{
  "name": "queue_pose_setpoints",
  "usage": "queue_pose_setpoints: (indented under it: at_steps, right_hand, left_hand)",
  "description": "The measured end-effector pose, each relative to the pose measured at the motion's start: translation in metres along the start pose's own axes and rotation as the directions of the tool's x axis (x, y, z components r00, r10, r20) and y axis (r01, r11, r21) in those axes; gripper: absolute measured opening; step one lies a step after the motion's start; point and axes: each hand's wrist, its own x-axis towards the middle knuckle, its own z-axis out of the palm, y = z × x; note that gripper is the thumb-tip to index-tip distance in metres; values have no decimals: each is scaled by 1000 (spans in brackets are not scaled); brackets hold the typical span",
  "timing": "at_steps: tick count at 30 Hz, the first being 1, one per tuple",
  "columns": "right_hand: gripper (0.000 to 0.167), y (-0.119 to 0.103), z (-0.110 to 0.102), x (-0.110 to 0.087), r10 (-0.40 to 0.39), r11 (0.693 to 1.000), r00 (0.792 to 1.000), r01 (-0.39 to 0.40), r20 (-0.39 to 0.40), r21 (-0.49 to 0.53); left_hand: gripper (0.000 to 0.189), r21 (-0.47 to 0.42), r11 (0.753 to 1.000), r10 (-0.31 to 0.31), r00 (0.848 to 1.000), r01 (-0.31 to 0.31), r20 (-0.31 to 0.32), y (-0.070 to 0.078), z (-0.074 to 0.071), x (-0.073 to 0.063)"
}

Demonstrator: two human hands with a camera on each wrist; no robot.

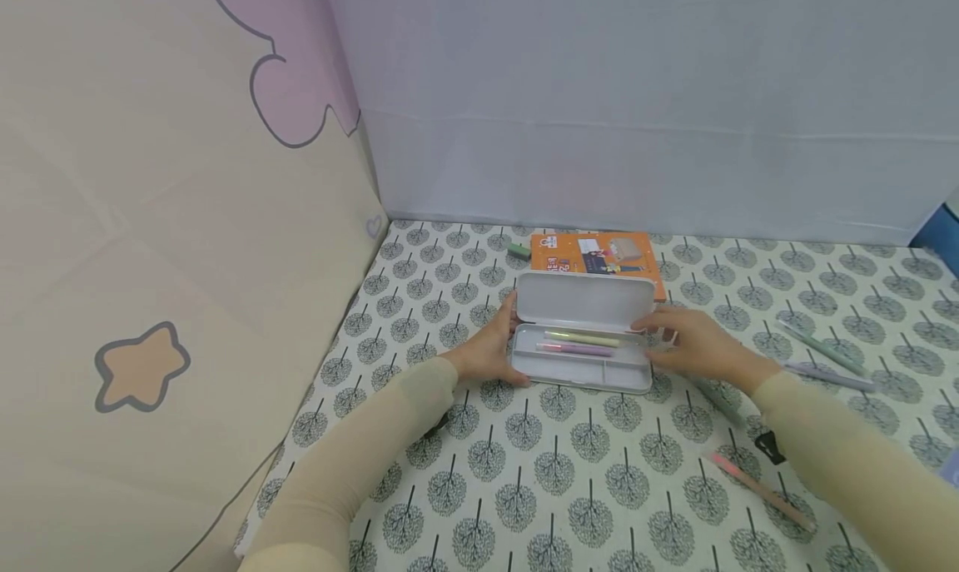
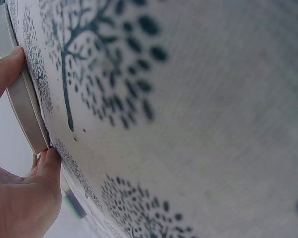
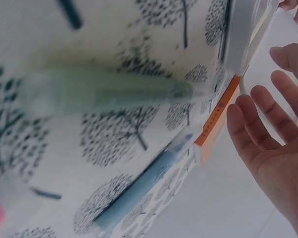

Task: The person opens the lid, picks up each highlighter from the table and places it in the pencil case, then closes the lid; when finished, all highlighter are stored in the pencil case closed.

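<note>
Pale sleeves cross the lower frame, over the tree-print tabletop. Pencil case just below and right of centre, lid up. Left hand grips its left end; right hand by its right edge, fingers loosely bent, holding nothing, contact unclear. Two pens inside. Step looks like steadying the case; next move probably calls for light fingers around the lid.
</note>
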Motion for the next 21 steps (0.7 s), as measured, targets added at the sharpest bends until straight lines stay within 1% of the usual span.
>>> queue_pose_setpoints:
  at_steps: [8, 14, 18, 21]
  right_hand:
    - [41, 16, -10, -16, 32, 998, 999, -33, -22, -44]
    - [41, 26, -16, -25, 12, 996, 997, -19, -81, -89]
    - [41, 33, -20, -32, 16, 996, 995, -24, -94, -89]
    - [42, 37, -22, -36, 36, 995, 995, -45, -92, -91]
  left_hand:
    - [154, -2, 1000, -1, 1000, 1, 0, -1, 0, 0]
    - [155, 7, 1000, -3, 1000, 3, -3, -2, 0, 1]
    - [155, 16, 1000, 0, 1000, 0, -1, -2, 0, 1]
    - [154, 13, 1000, -1, 1000, 1, -1, -2, 1, 1]
